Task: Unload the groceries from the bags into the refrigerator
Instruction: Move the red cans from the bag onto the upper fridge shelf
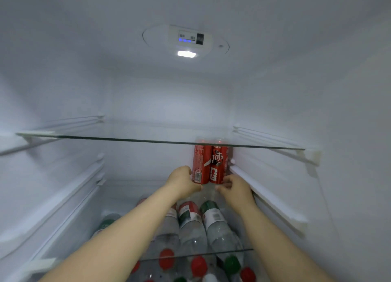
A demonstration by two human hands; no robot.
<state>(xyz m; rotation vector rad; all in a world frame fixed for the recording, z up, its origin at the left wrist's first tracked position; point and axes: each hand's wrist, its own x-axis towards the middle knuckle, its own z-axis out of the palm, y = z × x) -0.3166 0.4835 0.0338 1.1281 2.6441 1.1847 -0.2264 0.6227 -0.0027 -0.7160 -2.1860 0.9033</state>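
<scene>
Two red cola cans (209,167) stand side by side at the back right of the fridge's middle glass shelf (190,255), close to the right wall. My left hand (182,181) is curled against the lower left side of the left can. My right hand (236,188) holds the base of the right can with its fingertips. Both forearms reach in over the shelf. The cans' tops show only through the upper glass shelf (127,139).
Several clear bottles (193,228) with red and green caps lie under the middle shelf. The upper glass shelf spans the fridge just above the cans. White rails (273,199) line both side walls. A lit control panel (187,40) sits in the ceiling.
</scene>
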